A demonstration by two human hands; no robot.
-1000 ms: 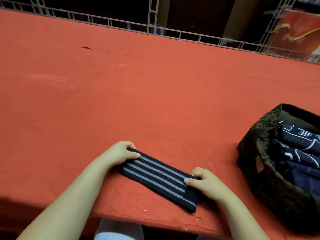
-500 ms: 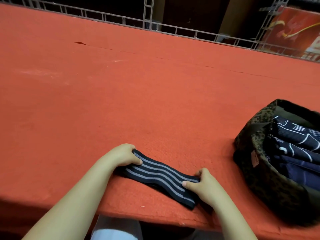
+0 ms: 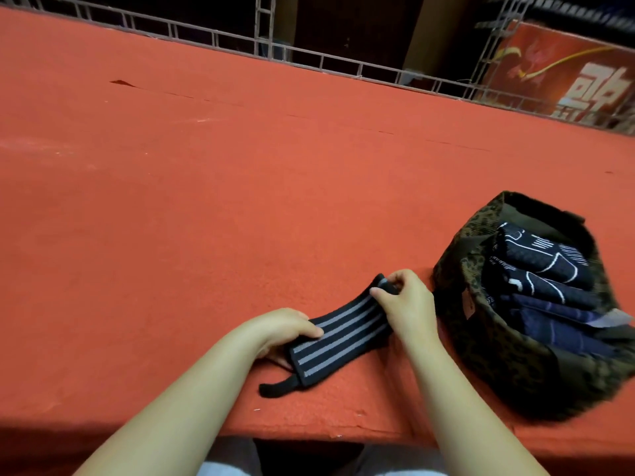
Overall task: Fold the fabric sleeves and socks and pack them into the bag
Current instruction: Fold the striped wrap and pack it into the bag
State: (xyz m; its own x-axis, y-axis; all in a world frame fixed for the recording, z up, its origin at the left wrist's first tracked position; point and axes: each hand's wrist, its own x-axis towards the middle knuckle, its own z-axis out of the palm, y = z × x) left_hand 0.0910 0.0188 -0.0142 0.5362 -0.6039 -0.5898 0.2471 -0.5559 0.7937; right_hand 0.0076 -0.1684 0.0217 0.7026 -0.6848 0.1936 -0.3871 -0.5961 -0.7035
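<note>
A wide bench (image 3: 206, 201) covered in orange-red felt fills most of the view, with a grey metal truss rail (image 3: 309, 60) running along its far edge and a red banner (image 3: 567, 77) with pale lettering behind the rail at the far right. On the bench's right side, near its front edge, sits an open bag (image 3: 481, 355) in a dark mottled camouflage pattern. It holds several folded dark navy pieces (image 3: 536, 269) with white line markings, stacked side by side and filling the opening. Just left of the bag, near the front edge, lies a black fabric sleeve (image 3: 340, 334) with grey lengthwise stripes, stretched diagonally between the two hands. The right hand (image 3: 405, 304), just beside the bag's wall, pinches the sleeve's far end between thumb and curled fingers, lifting it and turning it over. The left hand (image 3: 281, 333) grips the near part of the sleeve, fingers curled over its top edge. A thin black tab (image 3: 278, 388) trails from the sleeve's near end onto the felt.
</note>
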